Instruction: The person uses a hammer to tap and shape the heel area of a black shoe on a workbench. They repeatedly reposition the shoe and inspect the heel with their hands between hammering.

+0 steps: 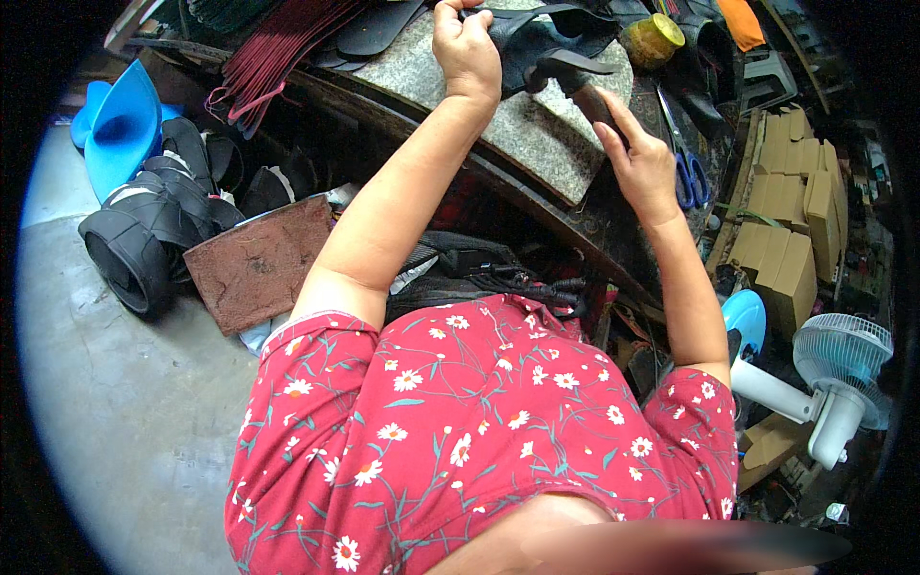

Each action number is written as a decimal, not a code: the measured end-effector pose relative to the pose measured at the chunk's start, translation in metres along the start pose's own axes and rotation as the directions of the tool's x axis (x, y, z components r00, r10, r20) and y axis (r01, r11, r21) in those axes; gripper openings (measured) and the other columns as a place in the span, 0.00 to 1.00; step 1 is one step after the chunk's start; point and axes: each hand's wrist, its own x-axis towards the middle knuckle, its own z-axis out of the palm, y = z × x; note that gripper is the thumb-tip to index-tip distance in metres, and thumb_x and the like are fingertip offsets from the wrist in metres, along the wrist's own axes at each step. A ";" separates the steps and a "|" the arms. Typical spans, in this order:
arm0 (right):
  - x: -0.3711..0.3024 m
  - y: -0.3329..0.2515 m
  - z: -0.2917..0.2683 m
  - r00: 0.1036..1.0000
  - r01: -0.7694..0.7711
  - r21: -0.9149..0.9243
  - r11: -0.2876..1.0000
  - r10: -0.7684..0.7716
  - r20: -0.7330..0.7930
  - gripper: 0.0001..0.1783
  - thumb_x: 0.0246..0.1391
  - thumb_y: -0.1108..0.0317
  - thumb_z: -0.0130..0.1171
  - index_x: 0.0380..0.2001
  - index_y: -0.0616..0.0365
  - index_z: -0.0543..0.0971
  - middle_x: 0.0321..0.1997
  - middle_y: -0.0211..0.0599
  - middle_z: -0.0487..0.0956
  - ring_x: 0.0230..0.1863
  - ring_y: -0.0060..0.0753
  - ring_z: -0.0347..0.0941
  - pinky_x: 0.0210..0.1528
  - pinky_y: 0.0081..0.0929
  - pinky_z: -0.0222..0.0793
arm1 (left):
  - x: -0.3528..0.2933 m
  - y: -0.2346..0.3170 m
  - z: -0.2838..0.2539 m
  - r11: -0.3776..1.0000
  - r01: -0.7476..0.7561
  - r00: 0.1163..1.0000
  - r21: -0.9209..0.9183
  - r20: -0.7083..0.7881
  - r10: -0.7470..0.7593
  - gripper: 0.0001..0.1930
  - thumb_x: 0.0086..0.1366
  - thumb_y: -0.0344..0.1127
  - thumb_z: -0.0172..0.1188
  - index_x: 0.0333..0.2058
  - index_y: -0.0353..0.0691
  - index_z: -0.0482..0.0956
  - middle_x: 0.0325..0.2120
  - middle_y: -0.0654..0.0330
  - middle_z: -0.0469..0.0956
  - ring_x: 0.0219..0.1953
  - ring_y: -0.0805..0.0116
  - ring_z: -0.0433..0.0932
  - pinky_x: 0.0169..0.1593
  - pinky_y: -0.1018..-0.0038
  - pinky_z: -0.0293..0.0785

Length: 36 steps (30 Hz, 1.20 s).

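**You are holding a hammer and a black piece on the stone block**

Closest to you, your red dress (pixel 479 422) with little white flowers is filling the bottom of the view. Both your bare arms are reaching up from it toward the work.

A little farther out, on your left, a flat brown board (pixel 259 264) is lying beside some black rubber tubes (pixel 144 240) on the grey floor (pixel 115 402). On your right, a small white fan (pixel 834 374) is standing low down, near a stack of brown cardboard boxes (pixel 795 220).

Farther still, your right hand (pixel 640 163) is wrapping its fingers around the handle of a hammer (pixel 575 81). The fingers are pressing tight on the handle. The dark hammer head is resting on the grey stone block (pixel 517 144). Blue-handled scissors (pixel 685 163) are lying just beside your right hand.

Your left hand (pixel 467 48) is closing into a fist at the far end of the block. It is gripping the edge of a black rubber piece (pixel 541 38). That piece is lying on top of the stone block, just past the hammer head.

At the far edge, a yellow tin (pixel 652 40) is sitting near the black piece. A bundle of dark red straps (pixel 278 57) is lying to the left, and a blue plastic scoop (pixel 120 125) is leaning farther left.
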 end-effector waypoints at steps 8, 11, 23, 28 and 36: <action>-0.001 -0.002 0.005 0.994 0.042 0.249 0.968 -0.016 -0.107 0.22 0.63 0.52 0.56 0.60 0.32 0.74 0.50 0.44 0.81 0.43 0.50 0.81 0.43 0.35 0.78 | 0.005 0.011 -0.006 0.999 0.030 0.996 -0.036 0.084 -0.027 0.23 0.57 0.22 0.49 0.53 0.32 0.70 0.49 0.56 0.72 0.49 0.68 0.69 0.57 0.75 0.63; -0.002 0.001 0.017 0.985 0.163 0.017 0.986 -0.162 -0.067 0.23 0.63 0.50 0.54 0.61 0.28 0.71 0.40 0.43 0.83 0.37 0.51 0.81 0.36 0.40 0.78 | 0.012 0.039 -0.026 0.989 0.144 0.960 -0.016 0.246 -0.136 0.31 0.54 0.22 0.50 0.60 0.30 0.66 0.55 0.53 0.71 0.51 0.62 0.73 0.53 0.67 0.71; 0.009 -0.001 -0.014 0.962 0.138 0.526 0.839 0.013 -0.273 0.19 0.61 0.62 0.61 0.56 0.44 0.79 0.48 0.32 0.84 0.42 0.26 0.81 0.40 0.25 0.75 | -0.011 0.099 -0.082 0.348 -0.264 0.909 0.900 0.353 -0.223 0.35 0.48 0.61 0.71 0.39 0.35 0.73 0.32 0.42 0.81 0.39 0.44 0.81 0.45 0.57 0.75; 0.006 -0.017 0.000 0.956 0.259 0.095 0.961 -0.242 -0.164 0.25 0.60 0.54 0.60 0.61 0.36 0.74 0.45 0.37 0.84 0.39 0.38 0.83 0.37 0.33 0.77 | -0.026 0.080 -0.068 0.444 -0.228 0.960 0.866 0.277 -0.048 0.30 0.51 0.50 0.70 0.44 0.38 0.68 0.32 0.43 0.80 0.36 0.44 0.81 0.44 0.58 0.76; 0.001 0.001 0.002 0.986 -0.068 0.608 0.791 0.144 -0.077 0.24 0.60 0.56 0.62 0.60 0.37 0.76 0.48 0.36 0.84 0.40 0.29 0.83 0.38 0.28 0.76 | -0.030 0.037 -0.037 0.551 -0.394 0.919 0.736 0.324 0.224 0.22 0.51 0.36 0.63 0.46 0.40 0.70 0.29 0.44 0.80 0.34 0.41 0.81 0.41 0.54 0.76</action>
